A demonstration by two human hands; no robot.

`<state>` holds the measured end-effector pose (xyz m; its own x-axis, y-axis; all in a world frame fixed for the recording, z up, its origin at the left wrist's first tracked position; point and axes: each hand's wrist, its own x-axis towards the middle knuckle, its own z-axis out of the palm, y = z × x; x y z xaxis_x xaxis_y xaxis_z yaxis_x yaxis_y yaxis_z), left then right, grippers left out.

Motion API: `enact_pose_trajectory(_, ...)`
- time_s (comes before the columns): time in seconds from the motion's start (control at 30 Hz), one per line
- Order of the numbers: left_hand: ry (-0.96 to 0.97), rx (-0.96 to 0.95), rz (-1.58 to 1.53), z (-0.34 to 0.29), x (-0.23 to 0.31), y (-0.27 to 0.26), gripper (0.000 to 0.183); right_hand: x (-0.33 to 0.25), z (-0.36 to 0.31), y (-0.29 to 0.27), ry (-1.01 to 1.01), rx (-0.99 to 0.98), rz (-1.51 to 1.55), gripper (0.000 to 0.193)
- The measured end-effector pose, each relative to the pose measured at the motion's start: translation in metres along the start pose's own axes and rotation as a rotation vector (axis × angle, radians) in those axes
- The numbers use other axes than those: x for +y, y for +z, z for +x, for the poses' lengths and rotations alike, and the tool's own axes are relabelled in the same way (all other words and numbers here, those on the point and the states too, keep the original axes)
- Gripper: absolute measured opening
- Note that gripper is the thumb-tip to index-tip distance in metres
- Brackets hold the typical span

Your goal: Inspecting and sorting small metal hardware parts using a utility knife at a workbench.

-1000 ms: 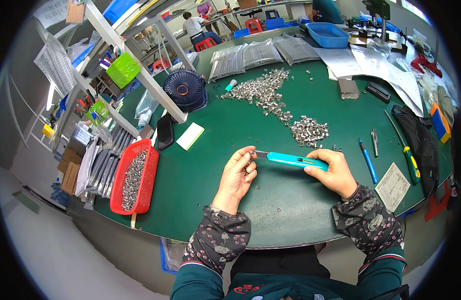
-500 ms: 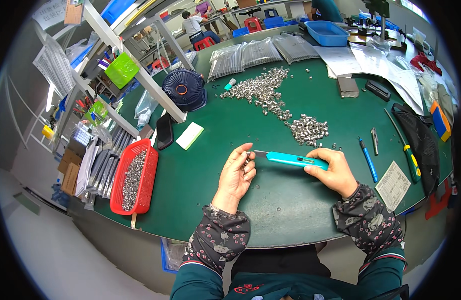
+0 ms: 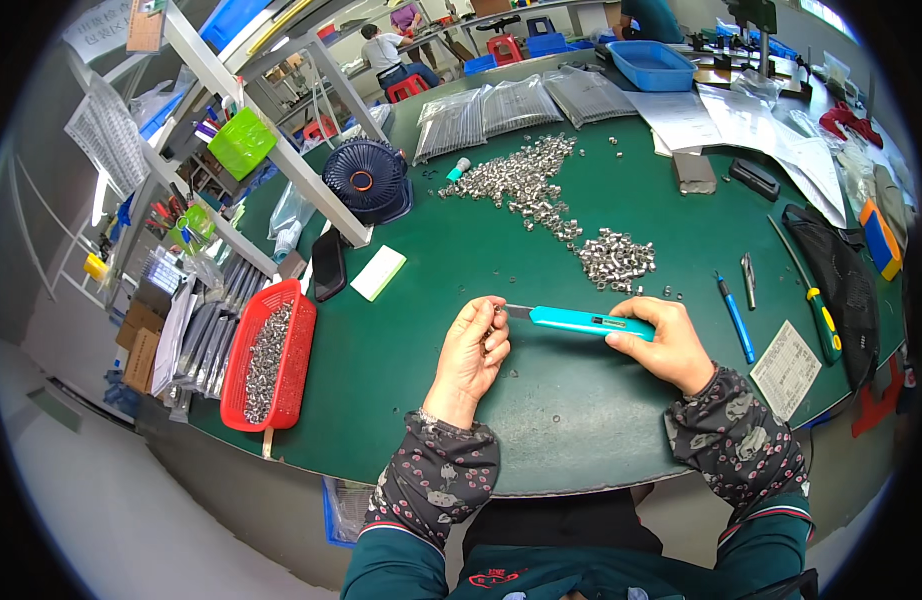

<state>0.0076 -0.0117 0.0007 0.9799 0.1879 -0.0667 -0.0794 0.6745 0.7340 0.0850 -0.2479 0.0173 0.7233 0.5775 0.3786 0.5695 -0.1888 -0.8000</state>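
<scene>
My right hand (image 3: 666, 345) is closed round a teal utility knife (image 3: 571, 319), whose blade (image 3: 518, 311) points left. The blade's tip reaches the fingertips of my left hand (image 3: 471, 350). Those fingers are curled around small metal rings (image 3: 496, 312), mostly hidden by the fingers. Beyond the hands, a small pile of silvery metal rings (image 3: 617, 259) lies on the green table (image 3: 431, 270), with a larger heap (image 3: 526, 180) spreading behind it.
A red basket (image 3: 306, 345) of metal parts stands at the left, near a phone (image 3: 329, 266) and a dark fan (image 3: 366, 180). Right of my hands lie a blue pen-like tool (image 3: 736, 318), a screwdriver (image 3: 827, 325) and a paper slip (image 3: 787, 371). Bagged rods (image 3: 521, 105) lie at the back.
My left thumb and index finger have drawn in and lowered slightly at the blade's tip. The knife has shifted a little left and down.
</scene>
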Motion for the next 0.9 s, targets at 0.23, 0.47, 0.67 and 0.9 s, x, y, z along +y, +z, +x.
enact_pose_trajectory(0.23,-0.003,0.014,0.037,-0.0004,0.0002,0.0026,0.015,-0.0004,0.0001,0.0003,0.009,-0.032,0.012,0.030)
enact_pose_trajectory(0.47,-0.036,0.039,0.044,-0.0005,-0.0011,-0.0007,0.017,-0.0024,-0.0008,-0.0006,-0.014,0.056,0.041,0.030)
enact_pose_trajectory(0.67,-0.002,0.029,0.066,0.0006,-0.0005,0.0014,0.019,-0.0005,0.0002,-0.0012,0.025,0.035,0.012,0.028)
enact_pose_trajectory(0.9,-0.004,0.002,0.063,0.0013,0.0003,0.0005,0.020,0.0005,0.0004,-0.0008,0.028,0.028,-0.007,0.028)
